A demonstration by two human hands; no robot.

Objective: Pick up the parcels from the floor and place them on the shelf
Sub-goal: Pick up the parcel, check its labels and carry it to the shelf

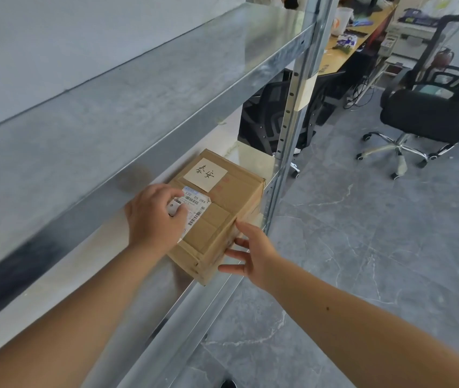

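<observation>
Here, the galvanised metal shelf (127, 127) carries a taped cardboard parcel (228, 208) on its lower level, at the front edge. The left hand (154, 217) lies flat on its shipping label (194, 207); the right hand (253, 254), fingers spread, touches its side.

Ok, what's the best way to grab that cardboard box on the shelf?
Clamp the cardboard box by its two long side faces, reaching in from the open front of the shelf. Its near corner overhangs the edge, the faces are flat, and the upper shelf limits reach from above.
</observation>
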